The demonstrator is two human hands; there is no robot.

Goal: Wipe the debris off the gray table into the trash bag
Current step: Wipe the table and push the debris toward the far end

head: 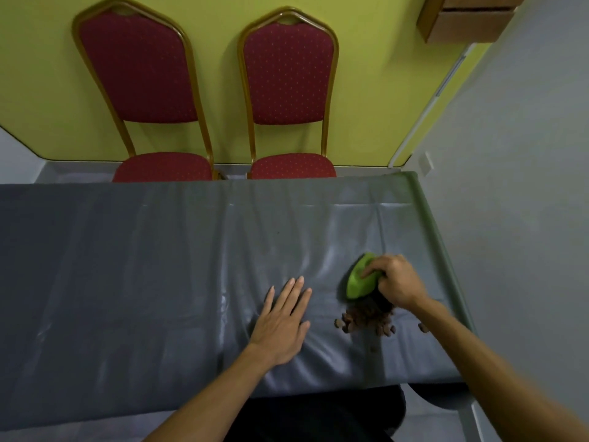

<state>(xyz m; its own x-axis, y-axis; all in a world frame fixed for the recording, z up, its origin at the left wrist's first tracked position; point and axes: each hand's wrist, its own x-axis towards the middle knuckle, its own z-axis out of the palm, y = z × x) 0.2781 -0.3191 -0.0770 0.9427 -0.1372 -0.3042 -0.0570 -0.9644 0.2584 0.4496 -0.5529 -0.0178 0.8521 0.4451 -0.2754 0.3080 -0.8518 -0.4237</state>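
Looking down on the wide gray table (127, 282) w/ its wrinkled, shiny plastic cover, we find the whole left stretch bare apart from creases and glare. Behind it, against the yellow-green wall, stand two dark red padded chairs w/ gold metal frames, the left chair (140, 78) and the right chair (288, 78) side by side, seats tucked close to the table's far edge. Moving toward the centre, our left hand (282, 323) lies flat on the cover, palm down, fingers spread and straight, gripping nothing; the forearm comes up from the lower edge. Just right of it sits the brown crumbly debris (366, 317), a loose heap of small chunks near the table's front right, w/ a few bits scattered at its rim and one stray piece (424, 327) apart on the right. Directly beyond the heap, touching its far side, is the bright green rounded scrubbing sponge (361, 279), tilted on edge against the cover. Our right hand (393, 282) is curled tight over the sponge's top, fingers wrapped round it, wrist bent. A dark shape below the table's near edge, approx. under the heap, may be the trash bag; we can't tell. At far right runs a pale gray wall, and a brown wooden cabinet (468, 20) hangs top right.
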